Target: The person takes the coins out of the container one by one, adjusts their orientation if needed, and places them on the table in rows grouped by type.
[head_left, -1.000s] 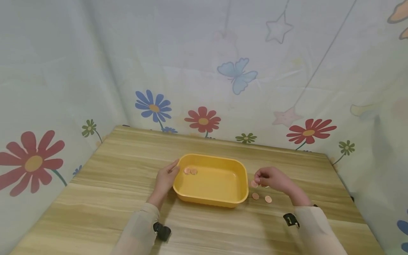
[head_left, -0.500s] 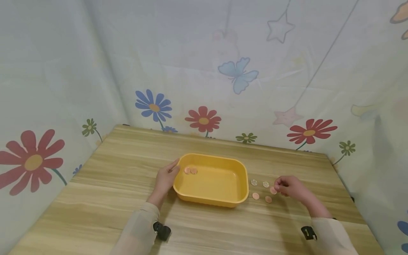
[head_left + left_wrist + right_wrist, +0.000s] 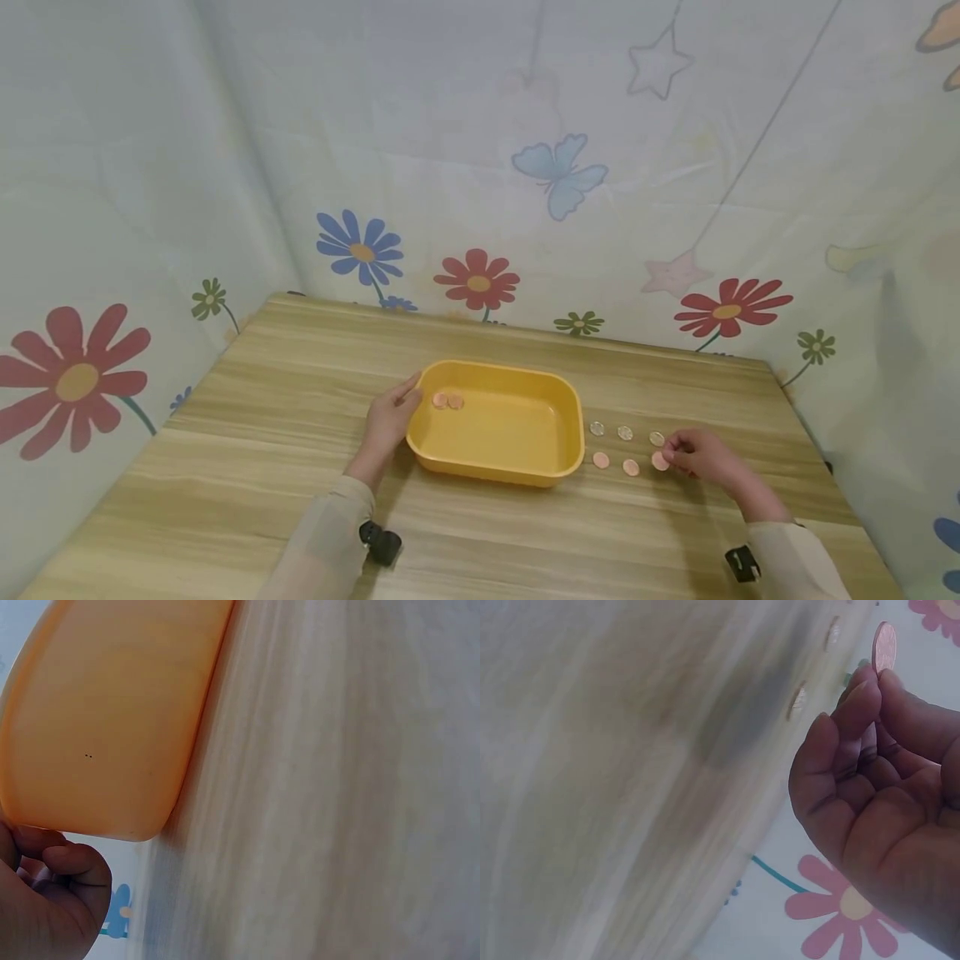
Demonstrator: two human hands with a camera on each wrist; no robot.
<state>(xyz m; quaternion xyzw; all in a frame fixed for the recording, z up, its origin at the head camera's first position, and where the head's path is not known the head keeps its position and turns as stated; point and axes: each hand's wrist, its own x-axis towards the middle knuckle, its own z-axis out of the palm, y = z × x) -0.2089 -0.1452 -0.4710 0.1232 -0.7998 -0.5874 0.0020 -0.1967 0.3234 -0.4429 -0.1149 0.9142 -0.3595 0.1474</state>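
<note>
The right hand [image 3: 693, 457] is pinching a copper coin [image 3: 659, 460] at its fingertips — held so thinly, it is risking slipping and rolling away — while the left hand [image 3: 388, 419] is resting straight-fingered against the yellow tray [image 3: 572, 454].

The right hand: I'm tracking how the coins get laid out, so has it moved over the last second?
Yes. The right hand has moved rightward, away from the yellow tray, pinching a copper coin.
</note>
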